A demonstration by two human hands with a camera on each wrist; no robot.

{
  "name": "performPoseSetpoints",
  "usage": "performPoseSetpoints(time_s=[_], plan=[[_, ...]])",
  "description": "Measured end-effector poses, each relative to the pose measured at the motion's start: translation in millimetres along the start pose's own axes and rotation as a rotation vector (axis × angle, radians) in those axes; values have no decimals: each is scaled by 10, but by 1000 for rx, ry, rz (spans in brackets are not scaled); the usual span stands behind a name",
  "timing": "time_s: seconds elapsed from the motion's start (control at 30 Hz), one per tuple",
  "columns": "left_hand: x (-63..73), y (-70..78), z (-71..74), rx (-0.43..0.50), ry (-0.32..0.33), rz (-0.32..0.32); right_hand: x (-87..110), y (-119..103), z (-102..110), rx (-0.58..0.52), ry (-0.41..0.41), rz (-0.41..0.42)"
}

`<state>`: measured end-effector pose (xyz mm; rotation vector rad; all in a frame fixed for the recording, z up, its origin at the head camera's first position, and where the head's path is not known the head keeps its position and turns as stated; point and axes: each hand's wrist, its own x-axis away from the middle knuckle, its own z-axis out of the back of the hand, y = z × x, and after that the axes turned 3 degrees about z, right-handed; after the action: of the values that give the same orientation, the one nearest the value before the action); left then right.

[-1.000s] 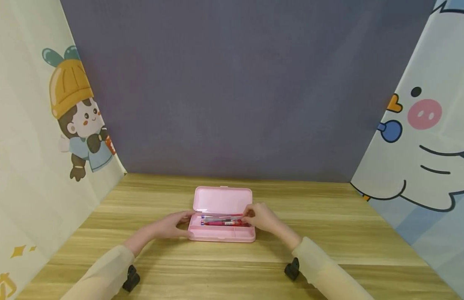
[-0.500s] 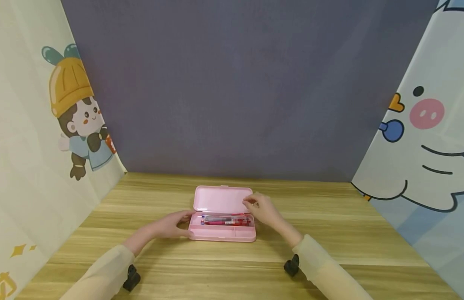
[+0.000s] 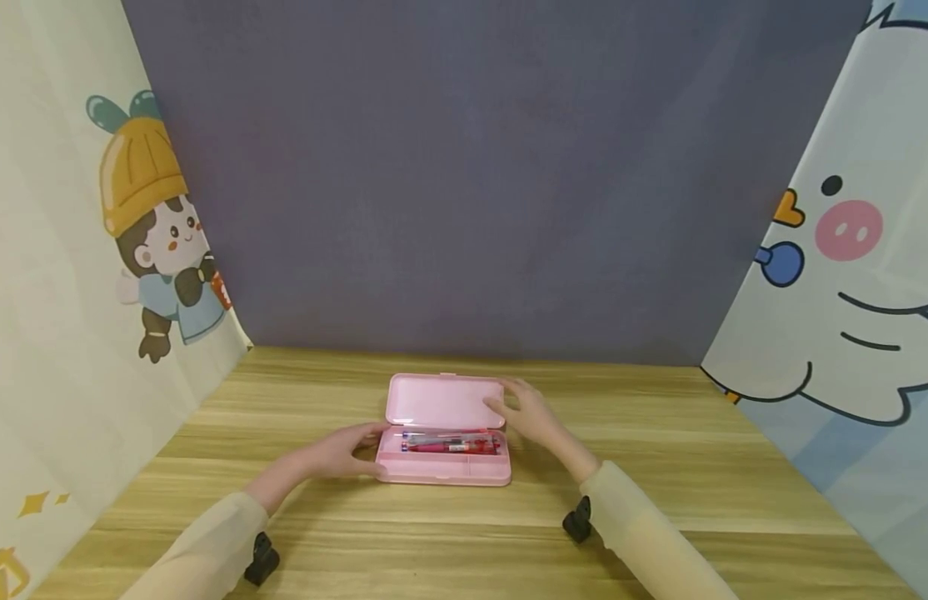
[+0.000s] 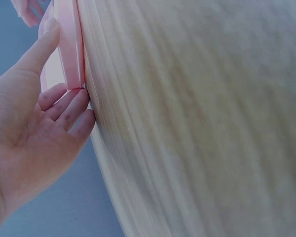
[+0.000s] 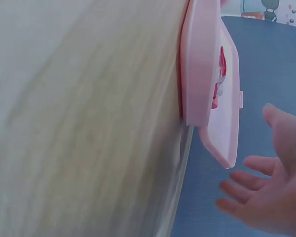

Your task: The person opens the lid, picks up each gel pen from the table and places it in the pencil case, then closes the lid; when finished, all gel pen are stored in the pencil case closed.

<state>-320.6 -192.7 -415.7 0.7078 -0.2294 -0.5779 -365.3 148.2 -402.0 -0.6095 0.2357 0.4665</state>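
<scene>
A pink pencil case [image 3: 445, 469] lies on the table with its lid [image 3: 443, 400] tipped back. Several pens [image 3: 449, 442], clear, blue-tipped and red, lie in its rear compartment. My left hand [image 3: 335, 452] holds the case's left end; in the left wrist view its thumb lies along the case and its fingers touch the end. At the lid's right edge is my right hand [image 3: 530, 412], thumb and fingers spread, holding nothing. The right wrist view shows that hand [image 5: 271, 185] apart from the lid [image 5: 224, 140], with loosely bent fingers.
The wooden table [image 3: 449, 542] runs to a dark grey back panel [image 3: 464, 183]. Cartoon-printed panels stand on both sides, the left [image 3: 44, 250] and the right [image 3: 884, 350]. A black wrist camera [image 3: 262, 558] sits on each forearm.
My right hand has let go of the pens, risen from the case toward the lid's right edge, and spread its fingers. My left hand and the case have stayed in place.
</scene>
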Motion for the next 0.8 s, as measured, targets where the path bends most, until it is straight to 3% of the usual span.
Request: performPoseSetpoints(time_s=[0.17,0.27,0.57,0.8], plan=[[14,15,3,-20,7,-5,5,-5,-8,-56,-108,-90],[20,18,5,-29,12,-2,22,-35,-2,-109,-126,-115],[24,-5,10,9,43,14,126,-82,67,-252,36,-21],[0,-39,-4,37,55,42,227,-76,113,-362,68,0]])
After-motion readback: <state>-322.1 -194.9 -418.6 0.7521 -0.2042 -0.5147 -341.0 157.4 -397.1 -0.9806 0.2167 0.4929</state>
